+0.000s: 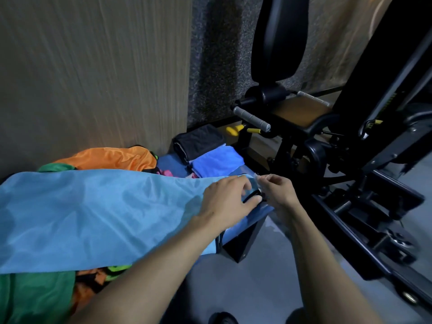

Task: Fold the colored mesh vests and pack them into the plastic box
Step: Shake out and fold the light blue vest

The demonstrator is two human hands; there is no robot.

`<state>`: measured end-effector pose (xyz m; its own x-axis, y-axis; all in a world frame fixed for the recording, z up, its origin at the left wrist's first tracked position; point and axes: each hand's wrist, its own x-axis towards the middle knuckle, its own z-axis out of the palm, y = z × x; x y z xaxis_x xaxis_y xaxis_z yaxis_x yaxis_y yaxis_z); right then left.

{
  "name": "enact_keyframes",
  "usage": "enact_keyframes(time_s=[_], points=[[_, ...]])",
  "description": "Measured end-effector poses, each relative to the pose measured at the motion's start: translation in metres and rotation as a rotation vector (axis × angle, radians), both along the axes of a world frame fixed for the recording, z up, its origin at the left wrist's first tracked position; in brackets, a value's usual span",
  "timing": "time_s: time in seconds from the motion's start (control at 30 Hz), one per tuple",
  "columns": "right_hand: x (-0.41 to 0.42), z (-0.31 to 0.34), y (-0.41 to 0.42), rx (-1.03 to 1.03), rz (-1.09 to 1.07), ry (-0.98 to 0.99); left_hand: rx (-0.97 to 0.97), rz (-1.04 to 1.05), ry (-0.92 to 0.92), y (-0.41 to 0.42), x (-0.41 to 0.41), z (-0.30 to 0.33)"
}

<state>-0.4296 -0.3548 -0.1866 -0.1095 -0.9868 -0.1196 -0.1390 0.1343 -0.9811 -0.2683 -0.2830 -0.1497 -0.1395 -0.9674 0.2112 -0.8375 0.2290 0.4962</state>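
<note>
wood-grain wall panelling [93, 78] stood behind the blue bench [173, 163] where you worked, with speckled dark floor matting [219, 66] running up past it and a black exercise machine [350, 136] crowding the right side, its padded backrest [279, 38] upright and its grey-gripped handles [251, 118] pointing toward you. your light blue mesh vest [93, 213] lay spread wide across the bench, covering most of the pile beneath it. your left hand [225, 202] rested on the vest's right end, fingers curled down and pinching the black-trimmed edge [251, 197] there. your right hand [279, 190] sat just beside it, touching the same end, with thumb and forefinger pinched together on the fabric; the other fingers were partly hidden, so i could not tell how tightly they were curled. an orange vest [109, 157] bunched against the wall behind the blue one, and a green vest [35, 298] lay at the near left, with orange and bright green cloth [102, 274] poking out between. at the bench's far end sat a folded black vest [198, 141] and a folded brighter blue vest [217, 163], side by side and touching. a scrap of pink fabric [167, 172] showed just beyond the light blue vest's upper edge. the plastic box was not something i could pick out.
</note>
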Motion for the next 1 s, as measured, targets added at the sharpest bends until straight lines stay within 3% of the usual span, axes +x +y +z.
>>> enact_keyframes(time_s=[0.23, 0.47, 0.7, 1.0], points=[[-0.005, -0.006, -0.007, 0.048, -0.003, -0.027, 0.055, 0.188, -0.086, -0.03, -0.031, -0.021], [-0.014, -0.011, -0.017, 0.141, -0.101, -0.018, 0.12, 0.338, 0.254, -0.037, -0.013, -0.02], [-0.009, -0.006, -0.01, 0.013, -0.004, 0.166, 0.073, 0.385, 0.408, -0.035, -0.004, -0.026], [-0.002, -0.007, -0.011, 0.14, 0.005, 0.155, -0.106, 0.362, 0.491, -0.02, -0.005, -0.025]])
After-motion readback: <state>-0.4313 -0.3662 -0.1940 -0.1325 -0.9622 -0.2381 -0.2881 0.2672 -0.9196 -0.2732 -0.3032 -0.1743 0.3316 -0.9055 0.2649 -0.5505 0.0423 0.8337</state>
